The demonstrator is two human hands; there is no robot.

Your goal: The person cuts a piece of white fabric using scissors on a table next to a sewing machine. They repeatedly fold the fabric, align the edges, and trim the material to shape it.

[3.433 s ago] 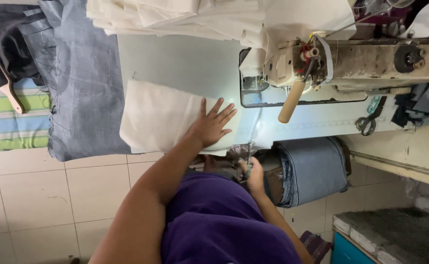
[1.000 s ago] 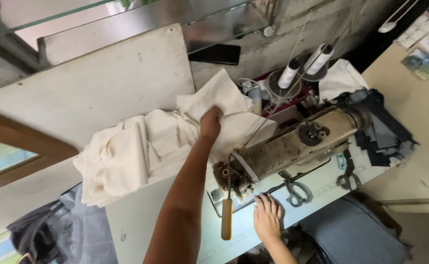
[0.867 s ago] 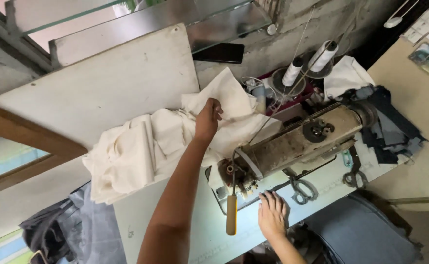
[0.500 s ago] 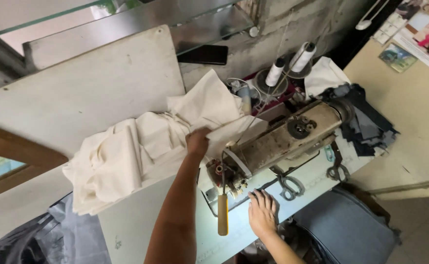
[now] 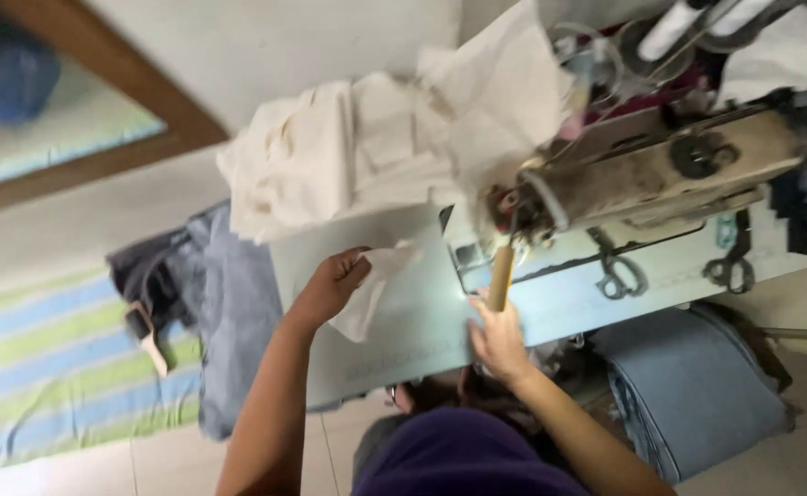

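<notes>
A brush (image 5: pixel 146 335) lies on grey-blue cloth (image 5: pixel 229 312) at the far left. The left hand (image 5: pixel 332 285) is closed on a small cream fabric piece (image 5: pixel 376 289) above the pale table (image 5: pixel 403 340) — a cream heap (image 5: pixel 348 156) lies behind. The right hand (image 5: pixel 495 342) rests flat, fingers spread, by the sewing machine (image 5: pixel 651 174). Scissors (image 5: pixel 616 274) lie further right.

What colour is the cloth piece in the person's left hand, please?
Cream, an off-white; the cloth piece in the left hand shows in the head view.
</notes>
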